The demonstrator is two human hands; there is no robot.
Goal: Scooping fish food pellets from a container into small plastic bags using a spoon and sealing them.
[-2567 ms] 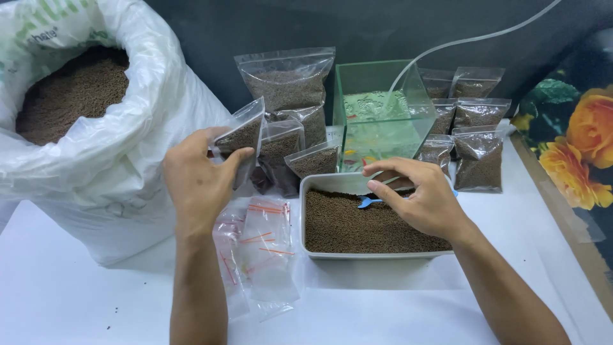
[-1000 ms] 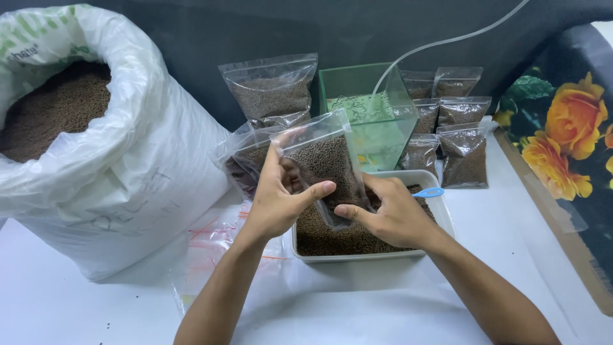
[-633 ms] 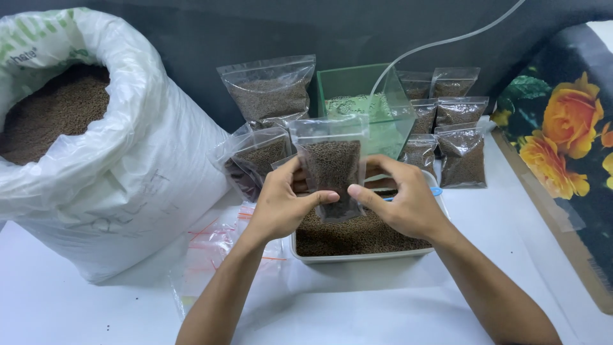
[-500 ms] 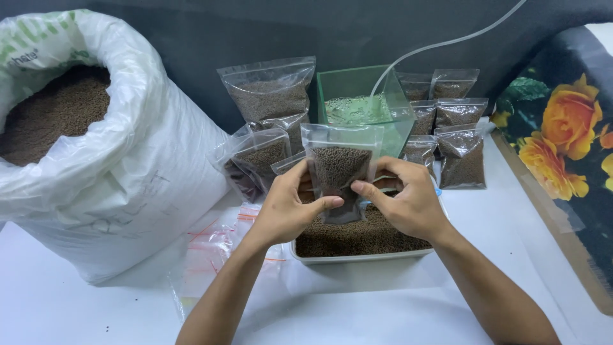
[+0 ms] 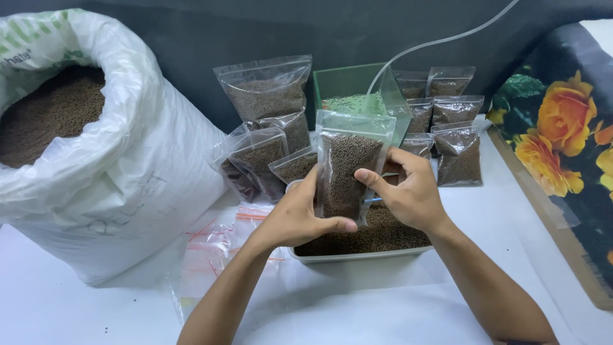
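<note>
Hands hold one small clear bag (image 5: 348, 167) upright between them, above a white tray (image 5: 357, 255). The left hand (image 5: 300, 217) grips the bag's lower left side, thumb pressed across the bottom front. The right hand (image 5: 408, 191) closes on the right edge, thumb lying on the front at mid height and fingers behind. The bag is filled most of the way with small brown pellets, and its clear top strip stands empty above the fill.

The tray sits on the white table (image 5: 383, 306) just under the hands and is itself filled with the same brown pellets. A bit of blue (image 5: 377, 200) shows in the tray between the bag and the right hand; what it is cannot be told.

Behind the tray, filled bags (image 5: 268, 108) lean against one another to the left, and a green box (image 5: 357, 96) stands in the middle with a clear tube (image 5: 440, 41) curving up from it. More filled bags (image 5: 456, 144) stand in rows to the right of the box. Empty clear bags with red strips (image 5: 217, 249) lie flat on the table beside the left forearm. A big white sack (image 5: 96, 160), open at the top and full of pellets, stands at the far left. A flowered cloth (image 5: 562, 134) lies along the right edge.
</note>
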